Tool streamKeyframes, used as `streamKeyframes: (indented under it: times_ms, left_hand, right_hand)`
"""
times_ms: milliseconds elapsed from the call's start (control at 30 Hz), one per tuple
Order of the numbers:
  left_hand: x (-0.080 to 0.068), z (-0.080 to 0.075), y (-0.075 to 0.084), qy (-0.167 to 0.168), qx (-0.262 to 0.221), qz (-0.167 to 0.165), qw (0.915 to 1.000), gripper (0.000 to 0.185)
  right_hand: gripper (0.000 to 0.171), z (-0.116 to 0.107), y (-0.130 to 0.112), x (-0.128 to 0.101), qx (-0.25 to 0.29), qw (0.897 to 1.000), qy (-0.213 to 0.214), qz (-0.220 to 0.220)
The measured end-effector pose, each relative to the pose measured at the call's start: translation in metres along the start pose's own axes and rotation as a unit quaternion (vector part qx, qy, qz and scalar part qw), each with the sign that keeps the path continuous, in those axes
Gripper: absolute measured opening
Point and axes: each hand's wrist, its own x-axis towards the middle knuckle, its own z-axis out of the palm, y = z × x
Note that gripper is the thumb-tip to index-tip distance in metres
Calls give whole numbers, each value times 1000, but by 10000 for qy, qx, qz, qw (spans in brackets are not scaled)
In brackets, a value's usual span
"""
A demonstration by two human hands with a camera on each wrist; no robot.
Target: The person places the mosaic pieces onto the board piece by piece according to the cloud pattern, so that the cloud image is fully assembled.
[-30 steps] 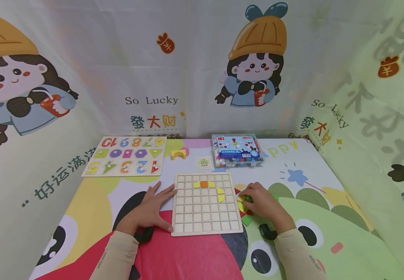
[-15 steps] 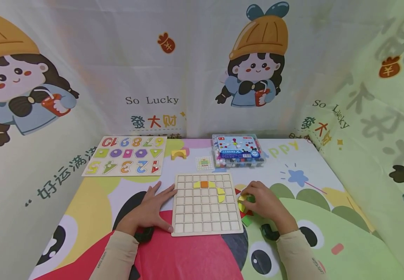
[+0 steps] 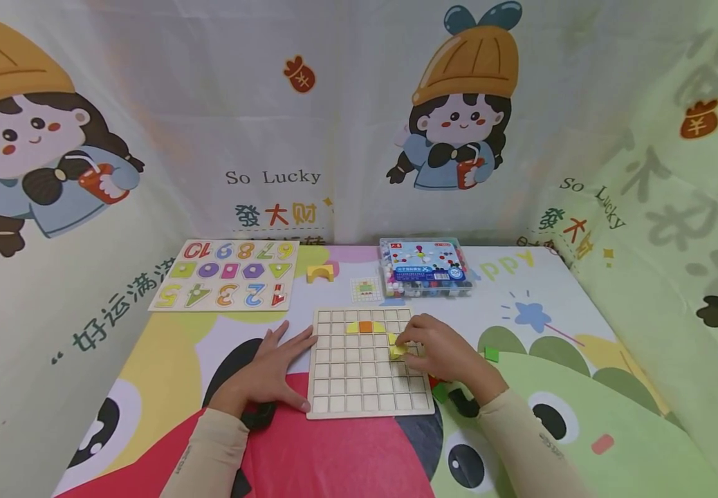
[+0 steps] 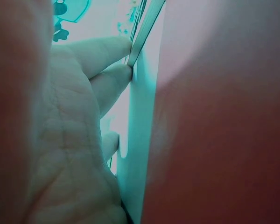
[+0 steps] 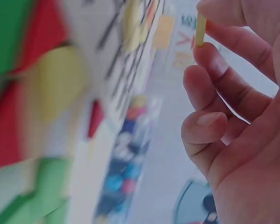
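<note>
A wooden grid board (image 3: 355, 387) lies in the middle of the table. On its upper rows sit an orange square (image 3: 366, 326) and several yellow pieces with rounded corners. My left hand (image 3: 265, 373) is spread along the board's left edge, its fingertips and thumb touching the side. Over the board's right part, my right hand (image 3: 446, 353) pinches a thin yellow piece (image 5: 201, 30) between thumb and fingers, near the yellow pieces there. The right hand partly covers that area. Red, green and yellow pieces (image 5: 60, 79) lie loose beside the board, blurred in the right wrist view.
At the back left lies a number puzzle board (image 3: 225, 277). Next to it are a yellow arch block (image 3: 319, 273) and a small pattern card (image 3: 366, 289). A clear box (image 3: 426, 283) of coloured balls stands behind the grid. One green piece (image 3: 491, 354) lies farther right.
My right hand has lifted from the loose pieces and moved left over the grid board, with a yellow piece pinched in its fingers. The left hand stays at the board's edge.
</note>
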Motion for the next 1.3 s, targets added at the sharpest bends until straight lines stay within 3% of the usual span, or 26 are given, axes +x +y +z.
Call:
streamKeyframes:
  times_ms: [233, 567, 900, 1300]
  left_hand:
    - [0, -1, 0, 10, -28, 54, 10000, 124]
    - [0, -1, 0, 15, -23, 21, 10000, 124]
    - [-1, -2, -1, -17, -42, 85, 10000, 124]
    - [-2, -3, 0, -7, -63, 31, 10000, 124]
  right_hand:
    - [17, -7, -16, 45, -452, 9950, -220, -859]
    - [16, 5, -41, 92, -734, 9850, -1017, -1185]
    - [16, 28, -54, 116, -971, 9794, -1560, -842]
    - [13, 40, -59, 123, -1383, 9736, -1646, -768]
